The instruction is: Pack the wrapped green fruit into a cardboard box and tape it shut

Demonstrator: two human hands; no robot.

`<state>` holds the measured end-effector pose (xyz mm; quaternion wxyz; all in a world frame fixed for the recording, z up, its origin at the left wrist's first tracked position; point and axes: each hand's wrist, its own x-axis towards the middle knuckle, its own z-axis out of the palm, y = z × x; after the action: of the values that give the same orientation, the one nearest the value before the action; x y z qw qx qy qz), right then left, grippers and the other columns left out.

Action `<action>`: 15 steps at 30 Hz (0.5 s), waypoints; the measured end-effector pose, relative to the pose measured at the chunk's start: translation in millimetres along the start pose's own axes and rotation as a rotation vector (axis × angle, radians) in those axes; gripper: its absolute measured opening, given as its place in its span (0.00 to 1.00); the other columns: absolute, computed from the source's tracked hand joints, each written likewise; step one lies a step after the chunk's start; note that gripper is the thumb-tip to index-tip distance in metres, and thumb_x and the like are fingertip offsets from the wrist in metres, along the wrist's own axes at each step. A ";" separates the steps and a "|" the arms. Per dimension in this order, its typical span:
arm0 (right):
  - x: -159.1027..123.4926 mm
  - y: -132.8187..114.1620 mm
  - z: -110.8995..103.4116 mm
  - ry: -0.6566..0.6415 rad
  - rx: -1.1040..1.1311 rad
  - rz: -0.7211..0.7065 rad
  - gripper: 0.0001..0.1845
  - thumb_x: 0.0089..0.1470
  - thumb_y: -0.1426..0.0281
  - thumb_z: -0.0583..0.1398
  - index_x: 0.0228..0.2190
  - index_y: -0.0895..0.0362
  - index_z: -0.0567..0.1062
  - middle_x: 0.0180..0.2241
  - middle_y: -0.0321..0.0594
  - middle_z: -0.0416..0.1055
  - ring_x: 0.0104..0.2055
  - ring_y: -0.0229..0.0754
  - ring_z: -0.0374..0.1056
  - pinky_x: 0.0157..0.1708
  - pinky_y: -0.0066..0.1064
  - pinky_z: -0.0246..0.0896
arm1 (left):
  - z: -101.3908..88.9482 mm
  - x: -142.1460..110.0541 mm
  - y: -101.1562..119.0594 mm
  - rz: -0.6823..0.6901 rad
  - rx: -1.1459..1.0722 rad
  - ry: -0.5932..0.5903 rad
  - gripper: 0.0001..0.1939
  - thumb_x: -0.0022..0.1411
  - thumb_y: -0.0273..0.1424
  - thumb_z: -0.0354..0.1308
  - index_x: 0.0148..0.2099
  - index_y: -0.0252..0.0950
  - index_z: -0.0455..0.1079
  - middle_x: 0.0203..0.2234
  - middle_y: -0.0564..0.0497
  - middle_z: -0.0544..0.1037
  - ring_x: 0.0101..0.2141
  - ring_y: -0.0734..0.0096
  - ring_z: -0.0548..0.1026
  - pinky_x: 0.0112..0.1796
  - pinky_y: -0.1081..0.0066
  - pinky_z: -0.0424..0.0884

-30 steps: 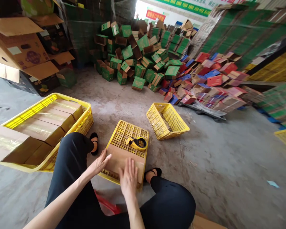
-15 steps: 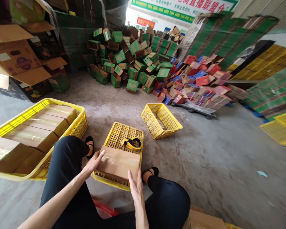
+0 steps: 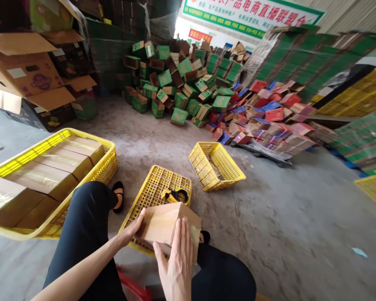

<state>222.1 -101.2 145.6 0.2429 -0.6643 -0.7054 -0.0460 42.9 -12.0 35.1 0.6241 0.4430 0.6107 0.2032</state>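
A taped cardboard box [image 3: 161,223] is tilted above an upturned yellow crate [image 3: 144,192], its right end turned up towards me. My left hand [image 3: 131,230] grips the box's left end, with the thumb along the top edge. Flat against the right end lies my right hand [image 3: 177,255], fingers stretched out over clear tape there; a loose bit of tape sticks out below. Behind the box, a yellow and black tape dispenser [image 3: 175,195] rests on the crate.
At left stands a large yellow crate [image 3: 113,161] holding several taped cardboard boxes [image 3: 47,179]. A smaller yellow basket [image 3: 217,167] sits ahead on the concrete floor. Piles of green boxes [image 3: 178,117] and red and blue boxes [image 3: 274,115] lie farther back.
The box has been lifted and tilted, its right end now facing me. My right hand has moved from the box's near right corner to flat on that end.
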 end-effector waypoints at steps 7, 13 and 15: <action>12.7 -27.1 14.5 -0.046 0.074 -0.142 0.50 0.67 0.43 0.53 0.76 0.55 0.42 0.73 0.54 0.57 0.70 0.66 0.61 0.60 0.57 0.66 | -41.5 -77.1 37.9 0.727 0.160 -0.020 0.39 0.77 0.57 0.35 0.78 0.41 0.51 0.76 0.48 0.51 0.74 0.53 0.51 0.71 0.50 0.50; 11.2 -39.1 15.3 -0.165 0.149 -0.350 0.43 0.72 0.52 0.51 0.76 0.53 0.38 0.72 0.47 0.59 0.71 0.59 0.62 0.63 0.54 0.66 | -62.6 -116.3 26.0 1.003 0.558 0.055 0.33 0.79 0.47 0.44 0.79 0.43 0.50 0.74 0.45 0.58 0.72 0.54 0.57 0.69 0.55 0.59; 10.4 -34.6 12.6 -0.175 0.132 -0.371 0.43 0.72 0.52 0.52 0.76 0.52 0.38 0.72 0.47 0.60 0.70 0.60 0.62 0.64 0.57 0.63 | -65.4 -115.8 24.9 1.030 0.634 0.086 0.33 0.79 0.45 0.44 0.79 0.42 0.49 0.74 0.44 0.59 0.72 0.54 0.57 0.69 0.56 0.60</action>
<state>185.4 -90.7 147.6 0.2112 -0.5073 -0.8354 0.0142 -31.4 -71.0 131.5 0.2578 0.8372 0.3734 0.3052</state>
